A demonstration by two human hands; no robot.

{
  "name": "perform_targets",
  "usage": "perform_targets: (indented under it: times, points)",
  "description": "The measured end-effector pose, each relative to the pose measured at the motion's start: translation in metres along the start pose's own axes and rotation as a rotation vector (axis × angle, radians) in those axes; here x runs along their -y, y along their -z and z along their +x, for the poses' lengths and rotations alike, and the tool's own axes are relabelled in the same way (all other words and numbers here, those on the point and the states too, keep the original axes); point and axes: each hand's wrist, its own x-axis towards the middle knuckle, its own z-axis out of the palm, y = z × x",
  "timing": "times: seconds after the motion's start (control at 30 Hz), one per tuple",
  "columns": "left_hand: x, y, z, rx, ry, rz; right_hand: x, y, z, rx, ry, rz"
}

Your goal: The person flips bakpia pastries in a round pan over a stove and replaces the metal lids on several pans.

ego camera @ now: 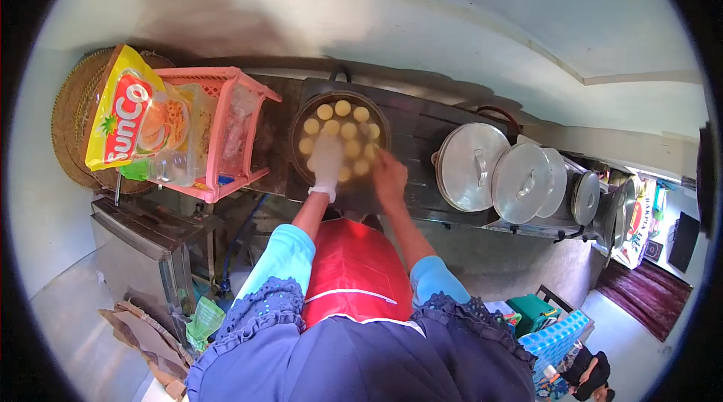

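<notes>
Before me a round dark pan (301, 124) on a flat black stove top holds several pale round dough pieces (342, 107). My left hand (327, 160), in a whitish glove, reaches over the pan's lower middle; its fingers are blurred and I cannot tell whether it holds anything. At the pan's right edge is my right hand (390, 175), bare, with fingers bent around what may be a thin utensil that points into the pan; blur hides its shape. A red apron (358, 266) hangs below the pan.
Left stands a pink plastic rack (212, 136) with a yellow SunCo packet (133, 114) and clear containers. Round metal lids (473, 167) cover pots along the right. A steel cabinet (138, 255) is low left. At the far lower right, a person (590, 374) is beside a blue-patterned cloth (556, 337).
</notes>
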Motion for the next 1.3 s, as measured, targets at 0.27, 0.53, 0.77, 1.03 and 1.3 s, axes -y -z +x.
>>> perform_targets:
  times: [0.27, 0.53, 0.77, 1.03, 1.3]
  points:
    - [0.009, -0.017, 0.008, -0.047, -0.119, 0.057, 0.009, -0.009, -0.002, 0.057, 0.037, 0.036]
    - [-0.021, 0.010, -0.007, -0.203, -0.036, 0.053, 0.004, 0.008, -0.011, -0.040, 0.051, 0.049]
    - [-0.015, 0.005, 0.008, -0.214, 0.009, -0.011, 0.032, -0.006, 0.014, 0.084, 0.072, 0.007]
    - [-0.011, 0.007, 0.011, -0.142, 0.100, 0.197, 0.023, -0.014, 0.005, 0.148, 0.029, -0.031]
    - [-0.005, 0.022, 0.018, -0.164, 0.065, 0.155, 0.046, -0.018, -0.009, 0.233, -0.115, 0.172]
